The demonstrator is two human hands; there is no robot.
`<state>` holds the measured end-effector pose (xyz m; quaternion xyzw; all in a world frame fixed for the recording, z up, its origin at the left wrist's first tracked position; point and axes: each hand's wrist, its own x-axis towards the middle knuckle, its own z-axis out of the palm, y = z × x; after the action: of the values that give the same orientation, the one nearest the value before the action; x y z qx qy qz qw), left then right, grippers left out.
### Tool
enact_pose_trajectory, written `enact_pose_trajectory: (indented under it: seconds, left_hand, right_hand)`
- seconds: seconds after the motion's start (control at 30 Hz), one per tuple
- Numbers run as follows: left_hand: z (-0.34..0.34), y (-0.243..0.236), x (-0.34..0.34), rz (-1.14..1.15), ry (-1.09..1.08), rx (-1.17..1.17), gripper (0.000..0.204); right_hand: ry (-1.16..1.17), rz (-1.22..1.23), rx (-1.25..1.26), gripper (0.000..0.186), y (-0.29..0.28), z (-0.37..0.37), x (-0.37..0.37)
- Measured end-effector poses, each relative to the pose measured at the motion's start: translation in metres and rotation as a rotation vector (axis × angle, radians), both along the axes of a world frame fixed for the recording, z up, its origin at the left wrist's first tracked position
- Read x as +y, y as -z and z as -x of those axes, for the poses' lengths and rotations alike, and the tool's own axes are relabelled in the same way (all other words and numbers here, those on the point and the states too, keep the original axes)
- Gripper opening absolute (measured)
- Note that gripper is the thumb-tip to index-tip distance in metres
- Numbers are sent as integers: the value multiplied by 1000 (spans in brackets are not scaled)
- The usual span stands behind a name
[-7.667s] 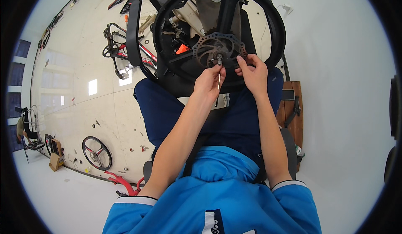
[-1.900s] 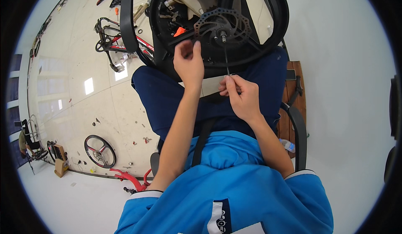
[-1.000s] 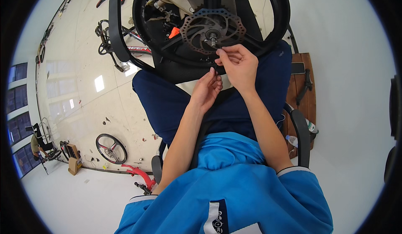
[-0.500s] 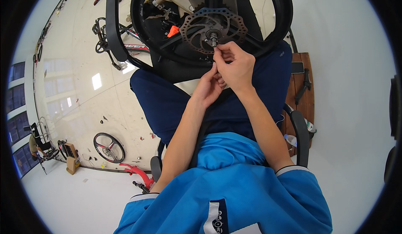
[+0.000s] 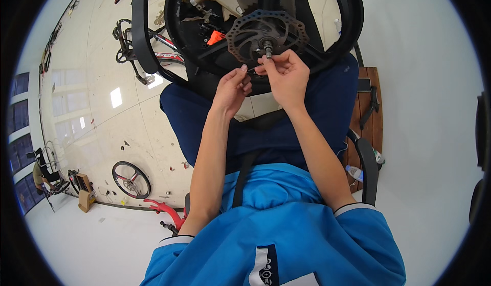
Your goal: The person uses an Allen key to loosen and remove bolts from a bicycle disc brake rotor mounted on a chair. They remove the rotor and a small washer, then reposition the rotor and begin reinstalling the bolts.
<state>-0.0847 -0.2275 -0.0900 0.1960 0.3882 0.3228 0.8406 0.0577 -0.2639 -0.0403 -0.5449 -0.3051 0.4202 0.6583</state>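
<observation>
A black spoked wheel (image 5: 352,15) rests in front of me, with a holed brake disc (image 5: 235,32) and a threaded axle (image 5: 267,49) at its hub. My left hand (image 5: 232,87) is closed, pinching a thin rod (image 5: 251,69) below the disc, left of the axle. My right hand (image 5: 286,76) is closed, with thumb and fingertips at the axle's tip, beside the rod; exactly what lies under them is partly hidden. An orange piece (image 5: 216,36) sits among dark parts behind the wheel's spokes.
A black chair armrest (image 5: 140,28) flanks the wheel. On the floor (image 5: 87,138) lie a bicycle frame (image 5: 163,57), another wheel (image 5: 116,172), a red frame (image 5: 163,208) and boxes (image 5: 84,199). A person (image 5: 41,178) sits far left. A wooden bench (image 5: 372,125) stands right.
My right hand rose from below the wheel to the axle tip. My left hand dropped, then in the last half second moved up-left, away from my right hand, pinching the rod.
</observation>
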Motion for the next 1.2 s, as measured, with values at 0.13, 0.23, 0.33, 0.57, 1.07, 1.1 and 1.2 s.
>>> enact_pose_trajectory:
  seconds: [0.13, 0.23, 0.33, 0.57, 1.07, 1.1, 1.2]
  left_hand:
    - [5, -12, 1, -177, -40, 210, 26]
    - [6, -25, 3, -290, -105, 369, 26]
    - [10, -39, 9, -439, -108, 535, 25]
    - [13, -56, 19, -655, -127, 691, 27]
    - [-2, -30, -4, -339, -148, 479, 30]
    - [1, -33, -1, -409, -142, 533, 28]
    - [5, -48, 14, -628, -187, 719, 28]
  right_hand:
    - [-11, -2, 170, 9, 1, -3, 0]
    - [-13, 41, 274, 9, -4, -3, 1]
    - [0, 35, 381, 10, -6, -2, 1]
    - [112, 108, 400, 9, -19, 8, 1]
    - [57, 98, 283, 15, -12, 2, -5]
    - [54, 103, 320, 14, -13, 2, -4]
    - [51, 114, 439, 13, -15, 3, -4]
